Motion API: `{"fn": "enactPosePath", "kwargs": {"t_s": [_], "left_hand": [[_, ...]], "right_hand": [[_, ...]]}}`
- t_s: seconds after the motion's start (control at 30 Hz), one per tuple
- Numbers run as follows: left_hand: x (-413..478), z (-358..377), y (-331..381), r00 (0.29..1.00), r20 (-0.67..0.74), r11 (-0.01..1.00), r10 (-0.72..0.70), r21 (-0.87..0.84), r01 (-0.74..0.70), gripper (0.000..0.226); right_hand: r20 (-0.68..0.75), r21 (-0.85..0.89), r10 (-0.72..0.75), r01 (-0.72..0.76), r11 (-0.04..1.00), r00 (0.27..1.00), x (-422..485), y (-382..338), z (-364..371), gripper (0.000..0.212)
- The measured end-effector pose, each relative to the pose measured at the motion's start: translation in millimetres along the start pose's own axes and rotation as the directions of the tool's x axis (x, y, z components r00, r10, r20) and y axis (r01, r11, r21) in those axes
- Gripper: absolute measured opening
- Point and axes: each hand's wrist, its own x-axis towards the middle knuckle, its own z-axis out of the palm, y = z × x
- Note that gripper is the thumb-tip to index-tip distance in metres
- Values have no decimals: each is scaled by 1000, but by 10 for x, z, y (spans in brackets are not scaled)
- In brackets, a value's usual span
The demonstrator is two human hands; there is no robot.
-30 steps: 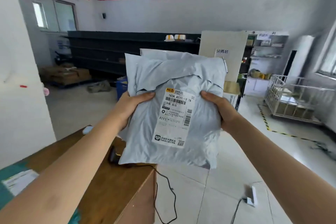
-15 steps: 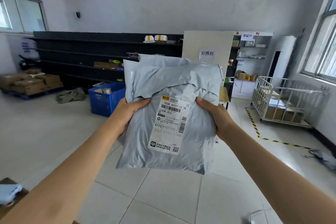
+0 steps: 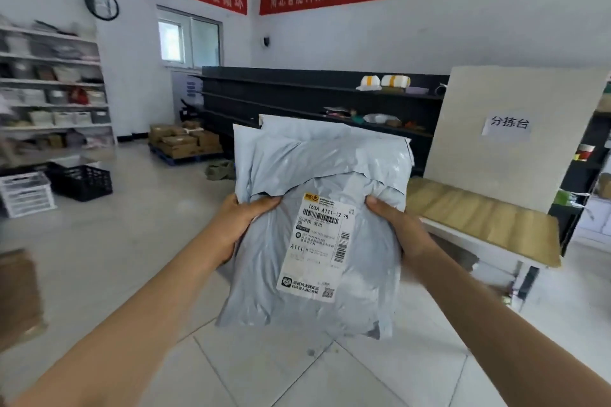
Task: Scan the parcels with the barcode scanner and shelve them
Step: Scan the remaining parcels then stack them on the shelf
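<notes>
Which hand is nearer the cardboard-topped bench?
Right. The right hand grips the parcel on the side facing the bench; the left hand grips the opposite edge, across the parcel.

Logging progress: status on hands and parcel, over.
Left hand, right hand grip grey parcel bundle. Label faces camera. Not shelved. No obstruction seen toward dark shelves.

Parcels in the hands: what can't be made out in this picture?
Head view:
- Parcels behind the grey parcel: it hides them; only their top edges show, so the count is unclear.
- Label: the small print is too small and blurred to read.
- Left hand and right hand: fingers hidden behind the grey parcel; only thumbs show.
- White shelves: contents blurred.
</notes>
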Motion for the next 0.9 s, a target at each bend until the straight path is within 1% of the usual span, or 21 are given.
{"fn": "enactPosePath", "kwargs": {"t_s": [0.03, 0.07, 0.13, 0.17, 0.23, 0.27, 0.3, 0.37, 0.43, 0.5, 0.53, 0.57, 0.6, 0.63, 0.67, 0.7, 0.8, 0.87, 0.9], "left_hand": [[134, -48, -6, 999, -40, 1000, 17, 10, -17, 42], [287, -132, -26, 995, -93, 999, 26, 24, -24, 38], [591, -353, -79, 979, -203, 999, 26, 41, -18, 30], [750, -503, -122, 969, -243, 999, 33, 41, -24, 35], [1056, -770, -188, 950, -311, 999, 43, 43, -32, 67], [1214, -893, -206, 939, -342, 998, 47, 51, -31, 80], [1369, -1016, -221, 929, -366, 998, 57, 54, -40, 81], [1666, -1215, -214, 917, -389, 996, 91, 59, -74, 66], [1937, -1392, -193, 895, -430, 992, 118, 96, -85, 57], [2202, -1637, -214, 873, -472, 992, 122, 96, -87, 57], [2324, -1754, -224, 861, -494, 991, 126, 94, -91, 62], [2441, -1883, -245, 842, -526, 992, 119, 99, -79, 72], [2542, -2005, -262, 821, -560, 993, 111, 104, -63, 81], [2632, -2131, -287, 803, -584, 992, 115, 112, -60, 85], [2716, -2264, -319, 786, -605, 990, 128, 125, -65, 82], [2798, -2399, -349, 770, -621, 987, 144, 143, -70, 76], [2985, -2813, -427, 696, -701, 986, 155, 153, -66, 55], [3069, -3097, -444, 623, -766, 986, 155, 159, -50, 43], [3107, -3240, -425, 569, -807, 986, 157, 163, -41, 44]], "right_hand": [[40, 6, 14, -15, 1000, 999, 245, 20, 52, 65], [87, 20, 20, -22, 1000, 996, 496, 53, 124, 63], [155, 6, 37, -39, 999, 987, 998, 153, 322, 66], [183, -3, 44, -44, 999, 982, 1254, 214, 438, 64], [245, 7, 48, -51, 999, 968, 1744, 314, 676, 59], [266, -3, 56, -57, 998, 962, 1989, 360, 795, 58], [286, -9, 58, -58, 998, 957, 2229, 395, 915, 55], [347, -8, 60, -61, 998, 936, 2688, 433, 1159, 41], [399, -6, 63, -66, 998, 915, 3100, 478, 1403, 35], [437, 4, 60, -69, 998, 898, 3491, 532, 1640, 30], [457, 2, 60, -69, 998, 888, 3679, 568, 1768, 31], [491, 5, 62, -73, 997, 869, 3882, 631, 1899, 39], [522, -3, 72, -83, 997, 850, 4071, 695, 2049, 52], [555, -18, 92, -99, 995, 827, 4269, 776, 2208, 64], [585, -27, 110, -116, 993, 803, 4457, 855, 2380, 69], [619, -31, 121, -130, 991, 776, 4669, 946, 2566, 68], [722, -47, 135, -147, 988, 679, 5177, 1175, 3200, 43], [802, -57, 147, -172, 984, 579, 5460, 1325, 3673, 33], [843, -67, 156, -188, 980, 514, 5598, 1392, 3932, 35]]}}
